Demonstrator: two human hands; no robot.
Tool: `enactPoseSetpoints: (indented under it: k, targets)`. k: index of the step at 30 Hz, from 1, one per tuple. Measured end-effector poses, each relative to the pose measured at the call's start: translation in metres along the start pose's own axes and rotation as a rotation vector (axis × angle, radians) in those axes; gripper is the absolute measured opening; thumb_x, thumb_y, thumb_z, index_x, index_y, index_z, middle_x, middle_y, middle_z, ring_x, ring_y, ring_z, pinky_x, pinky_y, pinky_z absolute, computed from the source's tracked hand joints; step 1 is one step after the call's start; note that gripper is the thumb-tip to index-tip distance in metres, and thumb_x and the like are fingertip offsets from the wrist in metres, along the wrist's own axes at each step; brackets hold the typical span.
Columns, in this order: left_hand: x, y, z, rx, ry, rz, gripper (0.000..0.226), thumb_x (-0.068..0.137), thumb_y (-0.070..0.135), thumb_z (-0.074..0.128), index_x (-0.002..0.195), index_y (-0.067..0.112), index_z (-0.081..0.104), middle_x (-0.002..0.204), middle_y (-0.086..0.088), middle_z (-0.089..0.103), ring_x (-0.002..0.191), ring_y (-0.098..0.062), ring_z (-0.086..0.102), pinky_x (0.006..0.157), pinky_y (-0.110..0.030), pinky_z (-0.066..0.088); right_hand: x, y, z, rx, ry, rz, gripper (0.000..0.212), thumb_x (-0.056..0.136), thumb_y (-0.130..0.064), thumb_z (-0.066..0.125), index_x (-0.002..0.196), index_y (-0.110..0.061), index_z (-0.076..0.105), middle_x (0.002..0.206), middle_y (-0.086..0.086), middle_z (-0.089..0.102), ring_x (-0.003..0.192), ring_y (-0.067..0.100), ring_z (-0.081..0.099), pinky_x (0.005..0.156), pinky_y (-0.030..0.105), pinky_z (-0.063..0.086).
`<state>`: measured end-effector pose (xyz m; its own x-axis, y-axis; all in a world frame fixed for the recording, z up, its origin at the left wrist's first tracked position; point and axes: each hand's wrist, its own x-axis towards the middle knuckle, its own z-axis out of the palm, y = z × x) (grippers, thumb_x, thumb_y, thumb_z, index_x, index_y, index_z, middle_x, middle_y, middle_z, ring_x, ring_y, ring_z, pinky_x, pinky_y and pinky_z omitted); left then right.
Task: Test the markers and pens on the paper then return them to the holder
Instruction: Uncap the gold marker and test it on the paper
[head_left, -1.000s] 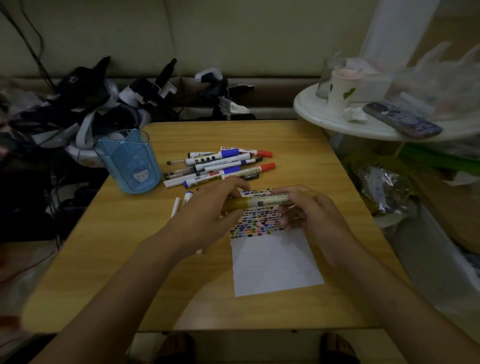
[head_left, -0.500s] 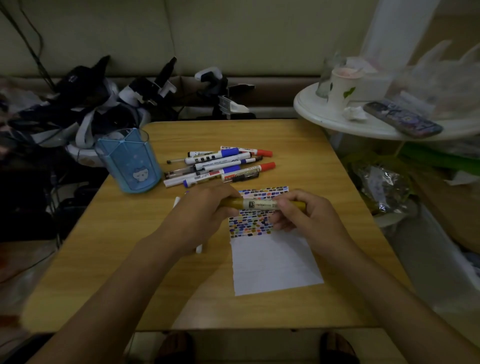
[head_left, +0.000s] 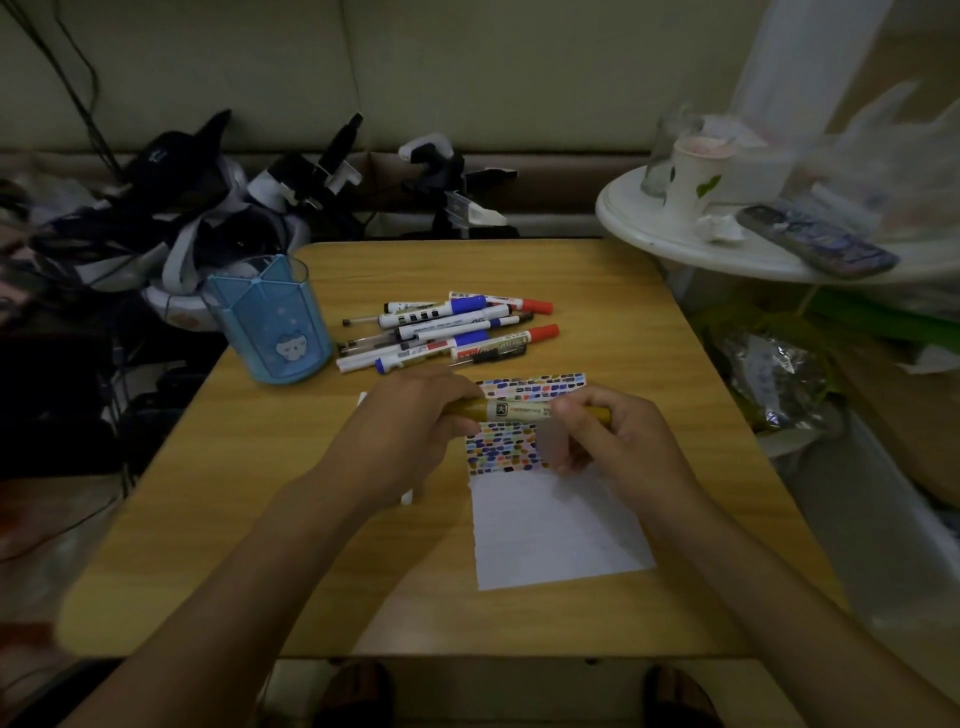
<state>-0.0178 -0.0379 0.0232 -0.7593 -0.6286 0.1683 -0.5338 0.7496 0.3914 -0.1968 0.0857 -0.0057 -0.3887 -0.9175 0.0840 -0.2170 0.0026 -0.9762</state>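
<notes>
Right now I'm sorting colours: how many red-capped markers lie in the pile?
2: one red-capped marker at the pile's far edge, another nearer the paper; more may be hidden beneath.

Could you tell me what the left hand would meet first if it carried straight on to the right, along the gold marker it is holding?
Most likely the right hand, which grips the other end of the same gold marker the left hand holds. Both hover above the paper, so the height looks shared.

Looks like a lived-in home room. Small light-wood laminate table (head_left: 597, 270) pushed up against a beige cushioned sofa (head_left: 467, 67) heaped with black-and-white headsets and straps (head_left: 208, 208); alongside, a round white side table (head_left: 649, 231) carrying a white paper cup (head_left: 693, 179) and dark phone (head_left: 815, 244).
</notes>
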Motion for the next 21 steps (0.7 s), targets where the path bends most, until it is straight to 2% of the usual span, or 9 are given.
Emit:
enactPoseSetpoints:
  k: [3,6,8,11,14,17,19,21]
  targets:
    - [-0.002,-0.001,-0.001,-0.004,0.013,-0.002,0.035,0.092,0.024,0.067,0.126,0.024,0.065,0.117,0.005,0.065,0.100,-0.008,0.055,0.080,-0.020,0.038,0.000,0.000,0.002,0.027,0.003,0.013,0.019,0.099,-0.024,0.058,0.091,-0.011,0.069,0.064,0.005,0.071,0.057,0.013,0.066,0.057,0.020,0.052]
    - [0.001,-0.009,-0.004,-0.052,0.046,-0.017,0.032,0.090,0.024,0.070,0.121,0.029,0.066,0.106,0.015,0.058,0.086,0.002,0.048,0.071,-0.015,0.040,-0.001,0.000,0.010,-0.004,0.028,-0.012,0.014,0.099,-0.025,0.057,0.098,-0.020,0.070,0.072,0.005,0.073,0.062,0.013,0.068,0.060,0.021,0.054]
    - [0.004,-0.017,-0.005,-0.042,0.090,-0.026,0.032,0.087,0.029,0.071,0.118,0.035,0.065,0.107,0.018,0.047,0.091,0.002,0.044,0.076,-0.017,0.039,-0.003,-0.001,0.017,-0.049,0.035,-0.046,0.014,0.100,-0.026,0.056,0.105,-0.027,0.069,0.077,0.001,0.074,0.065,0.013,0.069,0.063,0.023,0.056]
    - [0.003,-0.023,-0.002,0.019,0.149,-0.070,0.038,0.086,0.036,0.072,0.122,0.041,0.063,0.118,0.011,0.036,0.107,-0.007,0.043,0.085,-0.027,0.047,-0.001,-0.001,0.023,-0.113,0.018,-0.065,0.021,0.102,-0.027,0.053,0.117,-0.028,0.068,0.082,-0.005,0.074,0.068,0.013,0.069,0.067,0.031,0.059]
    - [0.002,-0.024,0.001,0.072,0.216,-0.122,0.044,0.088,0.038,0.069,0.131,0.038,0.058,0.117,0.005,0.039,0.103,-0.014,0.048,0.081,-0.035,0.053,0.001,0.001,0.028,-0.167,-0.001,-0.095,0.026,0.102,-0.025,0.052,0.126,-0.028,0.065,0.084,-0.011,0.075,0.068,0.008,0.068,0.063,0.024,0.055]
    - [0.004,-0.027,0.001,0.021,0.186,-0.151,0.044,0.095,0.037,0.060,0.137,0.042,0.049,0.110,0.008,0.048,0.086,-0.010,0.054,0.072,-0.034,0.054,0.001,0.002,0.032,-0.197,0.032,-0.115,0.030,0.102,-0.023,0.053,0.131,-0.026,0.062,0.084,-0.014,0.075,0.066,0.001,0.067,0.060,0.015,0.051]
    - [0.004,-0.028,0.000,-0.009,0.201,-0.173,0.039,0.100,0.033,0.052,0.138,0.042,0.049,0.102,0.009,0.056,0.076,-0.008,0.056,0.066,-0.034,0.056,0.001,0.004,0.033,-0.247,0.052,-0.140,0.032,0.102,-0.026,0.053,0.134,-0.028,0.060,0.085,-0.014,0.075,0.067,0.000,0.068,0.061,0.017,0.053]
    - [0.002,-0.028,-0.001,-0.070,0.201,-0.191,0.037,0.102,0.034,0.046,0.138,0.042,0.048,0.088,0.008,0.061,0.068,-0.011,0.058,0.062,-0.038,0.057,0.001,0.006,0.034,-0.318,0.046,-0.160,0.036,0.102,-0.032,0.053,0.137,-0.031,0.057,0.087,-0.012,0.075,0.070,0.003,0.069,0.063,0.027,0.057]
